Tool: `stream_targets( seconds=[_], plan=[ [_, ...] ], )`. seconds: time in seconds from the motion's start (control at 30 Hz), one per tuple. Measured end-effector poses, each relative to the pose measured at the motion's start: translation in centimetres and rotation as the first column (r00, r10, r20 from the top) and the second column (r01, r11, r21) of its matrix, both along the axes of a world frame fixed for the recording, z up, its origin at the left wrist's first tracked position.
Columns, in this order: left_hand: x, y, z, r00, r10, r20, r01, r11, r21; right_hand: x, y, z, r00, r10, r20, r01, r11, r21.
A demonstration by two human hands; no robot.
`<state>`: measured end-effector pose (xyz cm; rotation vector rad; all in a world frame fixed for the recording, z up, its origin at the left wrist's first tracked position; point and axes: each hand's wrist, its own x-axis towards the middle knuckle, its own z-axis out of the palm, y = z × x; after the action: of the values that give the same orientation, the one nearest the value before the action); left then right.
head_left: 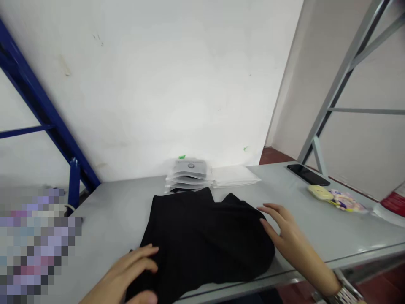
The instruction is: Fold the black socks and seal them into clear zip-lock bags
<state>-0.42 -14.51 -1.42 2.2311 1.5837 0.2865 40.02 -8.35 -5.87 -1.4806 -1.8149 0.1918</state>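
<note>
A black garment (202, 236) lies spread on the grey table (107, 219), with its near part reaching the front edge. My left hand (131, 270) rests at the garment's lower left side, its fingers apart on the cloth. At the right side, my right hand (281, 228) has its fingers spread, with the fingertips at the cloth's edge. Neither hand is closed on the fabric. Behind the garment sits a stack of clear bags (190, 173) with dark contents, next to flat white bags (236, 175).
A black phone (308, 174) lies at the table's back right. Nearer are a yellow item (320, 192) and a colourful one (347, 200). A red object (394, 203) is at the far right. Blue rack posts (47, 105) stand left, grey ones (341, 80) right. A white wall is behind.
</note>
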Motion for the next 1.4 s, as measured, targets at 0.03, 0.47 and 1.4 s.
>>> stream_targets(
  seconds=[0.03,0.47,1.4],
  plan=[
    [1.3,0.7,0.5,0.999,0.039,-0.037,-0.038,0.999,0.035,-0.8,-0.1,0.5,0.998,0.018,0.052,-0.020,0.999,0.031],
    [5.4,8.6,3.0,0.991,-0.027,-0.131,0.038,0.996,0.079,-5.3,2.5,5.5,0.921,0.311,0.234,-0.283,0.948,-0.145],
    [4.6,13.9,2.3,0.208,0.459,0.864,0.053,0.877,-0.478,-15.1,12.6,7.0,0.705,0.034,0.708,-0.590,0.583,0.559]
  ],
)
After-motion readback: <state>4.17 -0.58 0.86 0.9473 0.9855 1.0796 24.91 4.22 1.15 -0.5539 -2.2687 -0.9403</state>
